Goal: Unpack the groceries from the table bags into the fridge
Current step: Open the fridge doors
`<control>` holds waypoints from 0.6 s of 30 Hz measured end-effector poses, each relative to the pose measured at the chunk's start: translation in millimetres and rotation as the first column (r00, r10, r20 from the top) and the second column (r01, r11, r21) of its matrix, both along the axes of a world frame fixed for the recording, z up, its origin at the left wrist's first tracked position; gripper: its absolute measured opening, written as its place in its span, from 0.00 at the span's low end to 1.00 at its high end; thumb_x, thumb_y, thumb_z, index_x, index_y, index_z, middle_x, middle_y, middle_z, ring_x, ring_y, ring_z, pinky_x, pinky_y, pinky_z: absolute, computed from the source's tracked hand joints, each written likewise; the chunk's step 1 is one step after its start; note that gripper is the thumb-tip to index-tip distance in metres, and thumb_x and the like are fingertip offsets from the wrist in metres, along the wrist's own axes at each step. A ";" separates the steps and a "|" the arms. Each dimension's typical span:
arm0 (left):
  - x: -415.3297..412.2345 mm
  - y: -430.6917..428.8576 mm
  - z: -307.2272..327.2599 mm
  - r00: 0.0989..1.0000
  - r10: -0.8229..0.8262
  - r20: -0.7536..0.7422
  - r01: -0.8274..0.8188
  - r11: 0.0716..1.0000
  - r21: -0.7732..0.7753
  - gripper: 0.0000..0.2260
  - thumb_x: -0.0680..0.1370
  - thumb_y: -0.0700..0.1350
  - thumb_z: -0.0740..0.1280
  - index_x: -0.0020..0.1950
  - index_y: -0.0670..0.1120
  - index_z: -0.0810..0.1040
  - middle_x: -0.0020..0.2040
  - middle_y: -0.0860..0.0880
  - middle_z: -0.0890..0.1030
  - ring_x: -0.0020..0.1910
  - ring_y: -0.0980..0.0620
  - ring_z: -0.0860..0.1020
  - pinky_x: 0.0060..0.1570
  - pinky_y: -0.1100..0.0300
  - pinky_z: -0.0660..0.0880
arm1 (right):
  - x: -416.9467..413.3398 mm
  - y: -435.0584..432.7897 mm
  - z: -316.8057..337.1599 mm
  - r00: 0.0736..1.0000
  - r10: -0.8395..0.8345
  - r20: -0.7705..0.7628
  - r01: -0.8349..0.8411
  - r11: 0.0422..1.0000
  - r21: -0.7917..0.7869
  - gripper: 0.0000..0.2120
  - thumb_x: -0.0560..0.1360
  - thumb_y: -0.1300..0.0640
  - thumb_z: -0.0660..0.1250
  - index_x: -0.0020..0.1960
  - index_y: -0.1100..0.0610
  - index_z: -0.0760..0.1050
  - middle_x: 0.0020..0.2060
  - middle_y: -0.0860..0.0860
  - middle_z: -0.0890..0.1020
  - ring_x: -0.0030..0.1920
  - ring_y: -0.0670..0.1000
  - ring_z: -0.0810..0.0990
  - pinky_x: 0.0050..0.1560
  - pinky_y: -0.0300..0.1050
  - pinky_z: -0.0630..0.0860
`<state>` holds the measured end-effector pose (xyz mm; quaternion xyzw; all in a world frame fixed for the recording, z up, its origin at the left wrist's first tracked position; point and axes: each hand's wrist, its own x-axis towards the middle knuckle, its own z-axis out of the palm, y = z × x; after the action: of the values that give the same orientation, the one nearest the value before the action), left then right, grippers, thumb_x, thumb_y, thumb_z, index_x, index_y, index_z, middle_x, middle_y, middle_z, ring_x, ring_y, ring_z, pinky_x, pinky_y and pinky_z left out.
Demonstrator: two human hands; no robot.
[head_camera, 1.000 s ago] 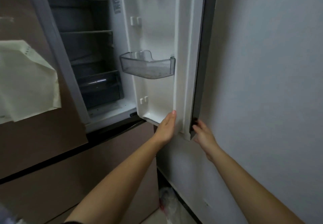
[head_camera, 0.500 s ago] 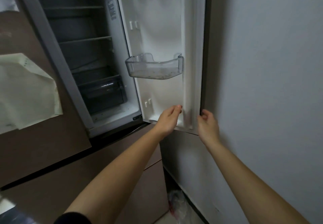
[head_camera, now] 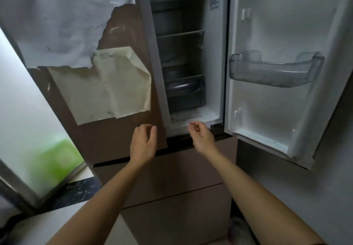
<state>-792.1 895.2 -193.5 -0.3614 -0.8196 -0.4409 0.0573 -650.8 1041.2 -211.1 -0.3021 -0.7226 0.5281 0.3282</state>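
Observation:
The brown fridge stands in front of me with its right door [head_camera: 282, 111] swung wide open. That door carries one clear plastic bin [head_camera: 275, 70]. Inside, dark shelves [head_camera: 177, 32] and a drawer [head_camera: 184, 93] show, with no food visible on them. The left door [head_camera: 118, 134] is closed. My left hand [head_camera: 143, 143] hovers by that door's lower right corner, fingers loosely curled, holding nothing. My right hand [head_camera: 200, 135] hovers before the compartment's bottom sill, fingers loosely curled and empty. No grocery bags or table are in view.
Torn white paper [head_camera: 63, 21] and a yellowed sheet [head_camera: 107, 84] are stuck on the left door. A frosted window [head_camera: 28, 130] with a dark stone sill is at the left. Brown lower drawers [head_camera: 172, 183] sit beneath. A grey wall lies at the right.
Both hands have let go of the right door's bottom edge and moved left to the fridge's middle. The door now stands fully open, and the view has swung left.

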 end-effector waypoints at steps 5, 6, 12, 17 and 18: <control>-51.6 -42.3 -21.5 0.559 0.092 0.824 -0.262 0.962 0.070 0.33 0.76 0.69 0.61 0.68 0.43 0.70 0.59 0.41 0.77 0.53 0.45 0.78 0.55 0.45 0.77 | -80.2 -17.9 27.4 0.997 0.052 -0.052 -0.053 0.998 -0.017 0.27 0.80 0.42 0.63 0.75 0.52 0.64 0.67 0.50 0.74 0.64 0.48 0.74 0.64 0.44 0.71; -59.4 -47.7 -27.7 0.426 0.025 0.905 -0.285 0.952 0.108 0.40 0.74 0.71 0.63 0.75 0.44 0.64 0.61 0.40 0.76 0.56 0.43 0.78 0.57 0.42 0.77 | -92.4 -21.4 33.0 0.996 0.052 -0.067 -0.052 0.999 -0.011 0.30 0.80 0.40 0.63 0.77 0.51 0.62 0.70 0.50 0.71 0.67 0.49 0.73 0.67 0.47 0.70; -76.0 -41.2 -49.0 0.139 -0.288 0.947 -0.361 0.876 0.320 0.49 0.69 0.71 0.68 0.80 0.48 0.53 0.65 0.37 0.71 0.62 0.39 0.75 0.58 0.44 0.77 | -131.9 -33.3 36.9 0.998 -0.030 -0.051 0.035 0.994 0.105 0.32 0.79 0.39 0.62 0.78 0.53 0.60 0.72 0.53 0.65 0.71 0.54 0.68 0.67 0.50 0.67; -77.5 -21.7 -67.0 0.114 -0.409 0.905 -0.393 0.819 0.419 0.50 0.64 0.72 0.72 0.80 0.52 0.58 0.78 0.38 0.61 0.74 0.38 0.66 0.65 0.43 0.74 | -138.7 -29.1 23.9 0.998 0.055 -0.008 -0.055 0.998 0.041 0.32 0.80 0.35 0.57 0.78 0.50 0.59 0.74 0.51 0.68 0.74 0.53 0.66 0.70 0.47 0.63; -77.6 -18.8 -69.4 0.133 -0.436 0.890 -0.417 0.790 0.450 0.52 0.62 0.72 0.73 0.79 0.51 0.59 0.78 0.39 0.61 0.75 0.39 0.64 0.65 0.45 0.74 | -138.1 -29.8 22.7 0.998 0.063 -0.002 -0.063 0.998 0.032 0.32 0.80 0.36 0.56 0.79 0.50 0.58 0.75 0.50 0.68 0.74 0.52 0.66 0.69 0.45 0.62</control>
<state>-869.7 876.4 -262.9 0.0577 -0.4490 -0.8035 -0.3867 -788.9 1011.4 -188.4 -0.2733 -0.7396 0.5270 0.3173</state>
